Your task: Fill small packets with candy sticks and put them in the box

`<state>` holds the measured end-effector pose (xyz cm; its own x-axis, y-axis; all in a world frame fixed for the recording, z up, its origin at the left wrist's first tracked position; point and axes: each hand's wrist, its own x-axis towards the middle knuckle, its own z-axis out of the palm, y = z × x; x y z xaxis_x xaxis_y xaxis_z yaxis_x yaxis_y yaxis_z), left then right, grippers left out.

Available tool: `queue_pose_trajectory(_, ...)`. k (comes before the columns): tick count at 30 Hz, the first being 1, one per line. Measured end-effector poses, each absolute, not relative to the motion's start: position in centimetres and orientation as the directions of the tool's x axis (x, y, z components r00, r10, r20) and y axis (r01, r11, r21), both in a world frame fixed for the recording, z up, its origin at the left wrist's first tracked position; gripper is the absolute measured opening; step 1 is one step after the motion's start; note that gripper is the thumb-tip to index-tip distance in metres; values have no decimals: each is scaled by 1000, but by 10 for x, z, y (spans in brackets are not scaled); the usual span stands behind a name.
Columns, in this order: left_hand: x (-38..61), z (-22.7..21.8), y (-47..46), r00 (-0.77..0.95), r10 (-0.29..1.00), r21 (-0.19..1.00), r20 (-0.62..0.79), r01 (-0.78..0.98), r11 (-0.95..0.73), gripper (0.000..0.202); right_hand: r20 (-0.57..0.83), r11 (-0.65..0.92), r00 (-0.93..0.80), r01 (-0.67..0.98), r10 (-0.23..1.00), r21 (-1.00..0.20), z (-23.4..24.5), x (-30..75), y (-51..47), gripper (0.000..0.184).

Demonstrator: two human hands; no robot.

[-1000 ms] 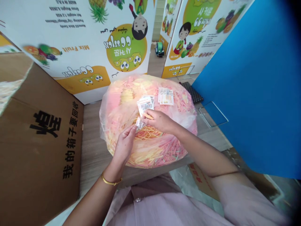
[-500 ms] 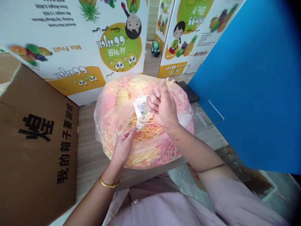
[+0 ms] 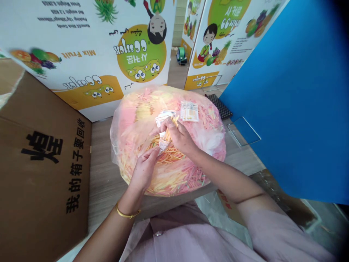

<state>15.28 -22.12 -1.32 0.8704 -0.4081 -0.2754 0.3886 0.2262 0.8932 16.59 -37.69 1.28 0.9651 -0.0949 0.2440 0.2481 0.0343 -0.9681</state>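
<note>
A large clear plastic bag full of thin pink, yellow and orange sticks lies in front of me, with its top opened around an orange heap. My left hand is shut on a strip of small printed sachets, which hangs over the bag's middle. Right beside that strip, my right hand pinches a small bunch of orange sticks. A stack of printed sachets rests on the bag, just beyond my right hand and not touching it.
Upright white cartons printed with fruit and cartoon figures stand beyond the bag. A brown carton flap rises on the left, a blue panel on the right. A black mat and a green tape roll lie on the wood-look floor.
My right hand has dropped from the bag's far side toward the sachet strip, uncovering the stack of sachets. My left hand has barely moved.
</note>
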Motion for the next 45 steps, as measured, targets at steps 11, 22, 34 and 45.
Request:
queue_pose_trajectory(11,153,-13,-221,869,-387,873,-308,420,249,30,68,110,997,64,33,-992,6,175,-384,57)
queue_pose_trajectory(22,155,-14,-222,879,-376,890,-293,394,228,32,119,124,984,135,-133,-983,2,180,-384,63)
queue_pose_trajectory(34,157,-11,-219,858,-416,849,-301,440,293,29,93,135,995,86,45,-987,8,172,-378,59)
queue_pose_trajectory(45,153,-9,-220,806,-525,885,-274,425,191,43,2,-7,994,3,111,-1000,15,177,-389,63)
